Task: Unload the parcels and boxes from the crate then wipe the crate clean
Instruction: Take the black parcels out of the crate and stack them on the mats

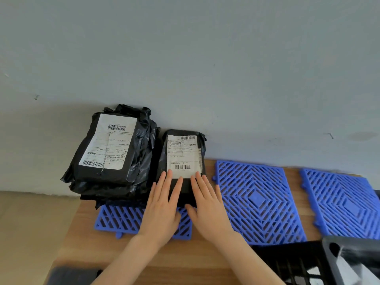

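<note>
A small black parcel (183, 153) with a white shipping label lies on a blue grid mat (121, 221) against the wall. My left hand (162, 204) and my right hand (207, 204) both rest flat on its near end, fingers straight. To its left sits a stack of larger black plastic parcels (111, 153), the top one labelled. The dark crate (337, 262) shows only at the bottom right corner, with something white inside it.
Two more blue grid mats (257, 200) (345, 204) lie on the wooden table (181, 262) to the right. A grey wall (185, 58) runs close behind the parcels. The table's left edge drops to a beige floor (30, 233). A dark object (74, 274) sits at the table's near edge.
</note>
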